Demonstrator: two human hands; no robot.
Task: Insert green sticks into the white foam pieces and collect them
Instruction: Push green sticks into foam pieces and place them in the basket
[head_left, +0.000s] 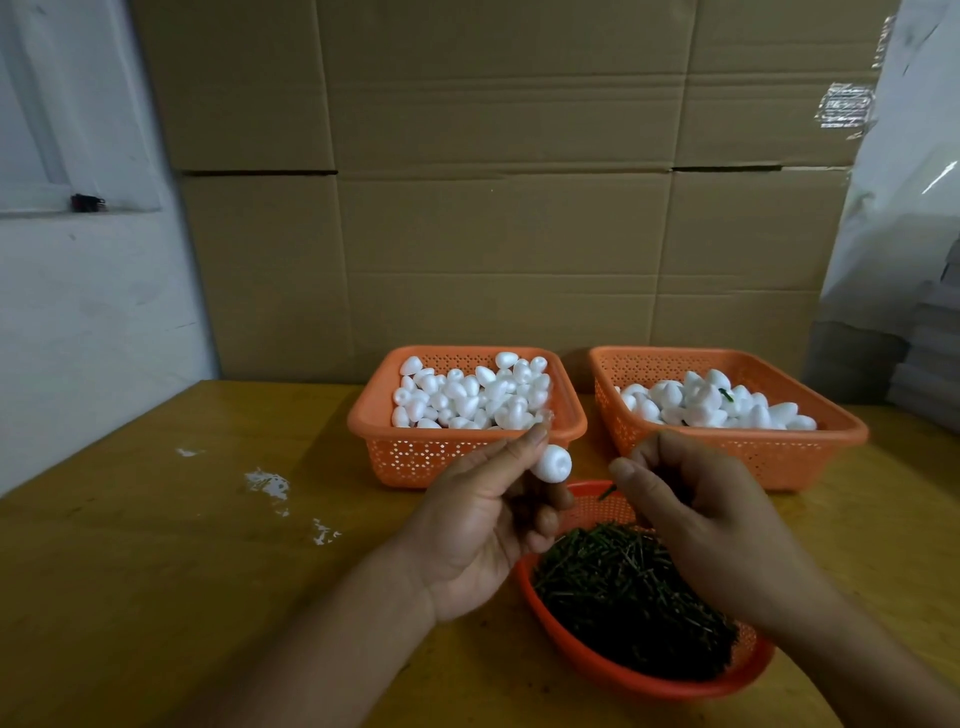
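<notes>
Cardboard cartons (509, 208) form the backdrop to a yellow wooden desk (156, 571) on which all parts are laid out.

The egg-shaped white foam piece (551, 464) is held above the desk in the left hand (483, 525), pinched between thumb tip and fingertips. One end of the piece faces right, toward the other hand.

The right hand (696, 514) has its fingers curled into a tight pinch. A short dark green stick (607, 491) protrudes from below the thumb, its free end pointing left and slightly up toward the foam piece. The stick appears to be held in this grip, though most of its length is hidden by the fingers.

Governing relation: the foam piece lies just left of the stick tip, near but apart. The stick's long axis runs roughly toward the exposed end of the foam piece. Judged step: bring the two hands together along that axis to seat the stick; an off-axis push could split the foam or bend the stick.

Positions relative to the foam piece:
- Directly below and nearer the person: round orange mesh basket (587, 660) of green sticks.
- Behind, touching the view of the left thumb: square orange perforated basket (415, 457) of plain foam pieces.
- Behind and right: a second orange perforated basket (779, 462), holding foam pieces with a green stick visible among them; judged to be the collection bin.
</notes>
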